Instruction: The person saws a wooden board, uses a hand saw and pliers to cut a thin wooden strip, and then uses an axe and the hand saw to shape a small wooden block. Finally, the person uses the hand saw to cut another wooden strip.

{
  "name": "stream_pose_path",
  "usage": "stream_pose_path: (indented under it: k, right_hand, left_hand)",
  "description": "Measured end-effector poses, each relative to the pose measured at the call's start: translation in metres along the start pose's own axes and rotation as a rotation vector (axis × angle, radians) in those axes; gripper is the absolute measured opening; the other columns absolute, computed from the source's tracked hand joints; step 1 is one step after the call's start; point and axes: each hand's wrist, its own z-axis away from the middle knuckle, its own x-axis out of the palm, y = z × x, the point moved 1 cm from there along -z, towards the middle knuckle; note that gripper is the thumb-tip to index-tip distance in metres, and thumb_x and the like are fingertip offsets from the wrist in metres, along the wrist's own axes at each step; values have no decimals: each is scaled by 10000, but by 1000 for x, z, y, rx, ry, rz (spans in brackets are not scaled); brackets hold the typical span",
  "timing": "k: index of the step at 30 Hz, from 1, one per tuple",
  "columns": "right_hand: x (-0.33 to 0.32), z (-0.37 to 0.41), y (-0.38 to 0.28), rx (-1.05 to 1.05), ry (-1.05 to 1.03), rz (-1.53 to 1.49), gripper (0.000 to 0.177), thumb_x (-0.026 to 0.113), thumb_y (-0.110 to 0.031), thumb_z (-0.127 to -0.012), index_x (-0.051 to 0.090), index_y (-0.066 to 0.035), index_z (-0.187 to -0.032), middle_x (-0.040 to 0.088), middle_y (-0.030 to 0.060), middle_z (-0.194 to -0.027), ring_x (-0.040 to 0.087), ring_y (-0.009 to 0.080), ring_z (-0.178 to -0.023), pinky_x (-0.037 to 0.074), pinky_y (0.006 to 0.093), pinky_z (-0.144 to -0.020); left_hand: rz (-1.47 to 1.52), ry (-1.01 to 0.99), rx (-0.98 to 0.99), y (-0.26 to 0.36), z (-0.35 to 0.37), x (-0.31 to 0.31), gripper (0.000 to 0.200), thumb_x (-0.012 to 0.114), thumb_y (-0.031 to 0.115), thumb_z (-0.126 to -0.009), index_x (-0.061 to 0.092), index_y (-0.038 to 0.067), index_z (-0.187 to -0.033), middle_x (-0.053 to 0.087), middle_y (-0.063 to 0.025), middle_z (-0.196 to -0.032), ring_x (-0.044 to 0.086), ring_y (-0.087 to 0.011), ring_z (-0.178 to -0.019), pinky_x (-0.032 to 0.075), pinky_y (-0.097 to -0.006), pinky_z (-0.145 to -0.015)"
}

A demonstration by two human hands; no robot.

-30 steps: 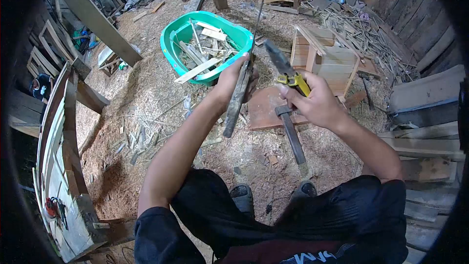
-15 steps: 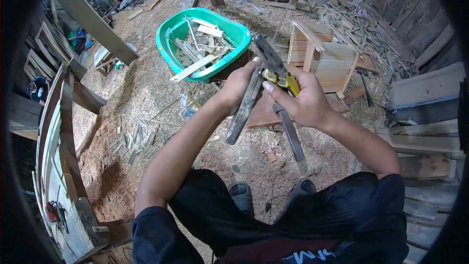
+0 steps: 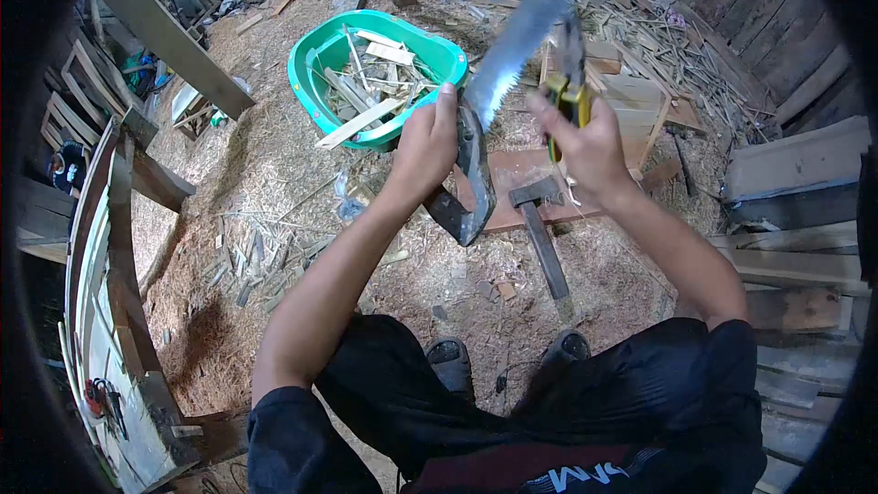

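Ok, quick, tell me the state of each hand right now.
The left hand is closed on the saw, gripping its handle.
The right hand is closed on the pliers.

Upper centre: basin on the sawdust floor, wood offcuts in it. Just right of it, saw in the left hand, pliers in the right hand. Below both, at centre, hammer lying on a board. Upper right: wooden crate behind the pliers.
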Motion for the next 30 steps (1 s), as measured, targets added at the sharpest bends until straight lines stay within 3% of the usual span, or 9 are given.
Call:
stream_pose_path:
  k: [3, 6, 13, 21, 30]
  right_hand:
    - [-3, -13, 4, -22, 120, -144, 244, 715, -243, -929, 616, -37, -1011, 622, 4, -791, 587, 83, -684, 474, 241, -607]
    - [1, -11, 9, -64, 160, -196, 225, 717, -237, -927, 621, -45, -995, 637, 13, -790, 611, 93, -688, 483, 238, -614]
    - [0, -6, -1, -5, 195, -220, 161, 721, -160, -911, 638, -23, -891, 670, 33, -755, 638, 106, -656, 500, 255, -611]
    - [6, -12, -7, -17, 226, -317, 148, 723, -138, -902, 608, -58, -950, 646, 30, -791, 646, 117, -670, 516, 248, -589]
    - [3, -18, 2, -8, 265, -418, 183, 747, -160, -892, 601, -58, -936, 627, 46, -761, 620, 130, -629, 521, 270, -565]
  left_hand:
    - [-42, 9, 47, 11, 12, 6, 651, 279, 425, -1068, 554, -87, -777, 566, -297, -702, 559, -490, -719, 425, -520, -723]
    - [-54, -52, -35, 16, 16, 11, 667, 287, 417, -1067, 569, -91, -738, 582, -312, -689, 585, -520, -747, 436, -540, -738]
    - [-114, -29, -7, 24, 20, 12, 669, 281, 413, -1066, 586, -104, -770, 594, -332, -716, 596, -528, -764, 442, -556, -755]
    - [-67, -8, -55, 32, 14, 10, 687, 273, 408, -1069, 561, -103, -711, 566, -338, -700, 581, -516, -729, 422, -566, -737]
    - [-275, 89, 161, 31, 6, -4, 644, 309, 378, -1067, 564, -91, -708, 564, -335, -677, 541, -540, -685, 417, -576, -682]
